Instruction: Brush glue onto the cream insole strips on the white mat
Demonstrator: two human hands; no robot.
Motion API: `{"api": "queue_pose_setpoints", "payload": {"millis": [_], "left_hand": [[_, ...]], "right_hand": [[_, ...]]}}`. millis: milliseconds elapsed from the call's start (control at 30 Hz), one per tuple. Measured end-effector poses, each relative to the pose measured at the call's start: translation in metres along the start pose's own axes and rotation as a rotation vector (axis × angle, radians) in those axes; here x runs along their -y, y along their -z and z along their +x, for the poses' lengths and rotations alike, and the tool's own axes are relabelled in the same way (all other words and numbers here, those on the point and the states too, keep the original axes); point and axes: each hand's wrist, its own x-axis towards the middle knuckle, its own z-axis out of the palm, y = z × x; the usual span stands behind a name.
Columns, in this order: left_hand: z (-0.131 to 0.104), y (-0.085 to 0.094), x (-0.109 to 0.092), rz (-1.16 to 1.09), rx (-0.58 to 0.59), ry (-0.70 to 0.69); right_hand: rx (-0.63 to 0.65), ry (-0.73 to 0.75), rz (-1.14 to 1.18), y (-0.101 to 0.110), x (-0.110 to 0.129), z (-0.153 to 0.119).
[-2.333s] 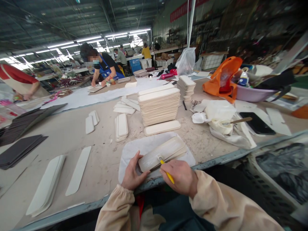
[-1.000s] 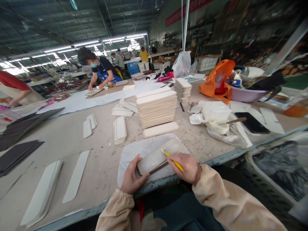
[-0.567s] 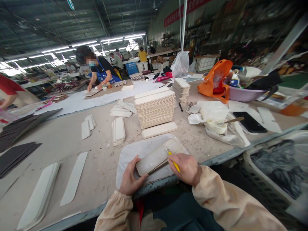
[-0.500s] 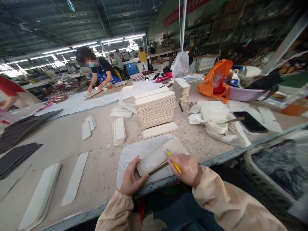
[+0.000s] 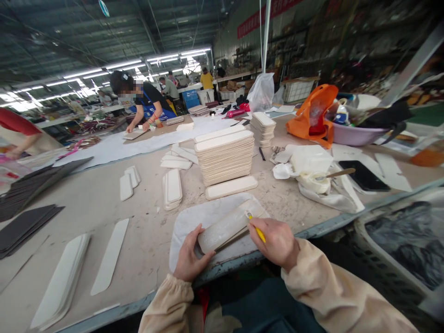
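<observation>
A long, pale board strip with rounded corners lies at a slant in front of me, its surface streaked and shiny. My left hand grips its left end, thumb at the near edge and fingers at the far edge. My right hand is closed around a slim yellow-handled tool; its small pale tip rests on the strip, right of the middle. Another layer shows under the strip's near edge. Beneath lies a white sheet. Just behind is a flat strip stack.
A tall stack of strips stands beyond the sheet. To the right are a tub of white paste with a wooden stick, a phone and a purple basin. More strips lie left. A co-worker works across the table.
My right hand has slid the tool's tip a little to the right along the strip. The left hand keeps its hold on the left end.
</observation>
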Motion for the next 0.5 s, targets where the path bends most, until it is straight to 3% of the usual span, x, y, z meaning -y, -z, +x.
{"api": "queue_pose_setpoints", "payload": {"millis": [133, 300, 500], "left_hand": [[0.000, 0.001, -0.001, 0.004, -0.001, 0.001], [0.000, 0.000, 0.000, 0.007, 0.000, 0.008], [0.001, 0.001, -0.001, 0.009, -0.010, 0.002]], "right_hand": [[-0.014, -0.088, -0.108, 0.002, -0.009, 0.002], [0.108, 0.005, 0.113, -0.003, -0.009, -0.001], [0.000, -0.090, 0.059, -0.017, -0.016, 0.002]]}}
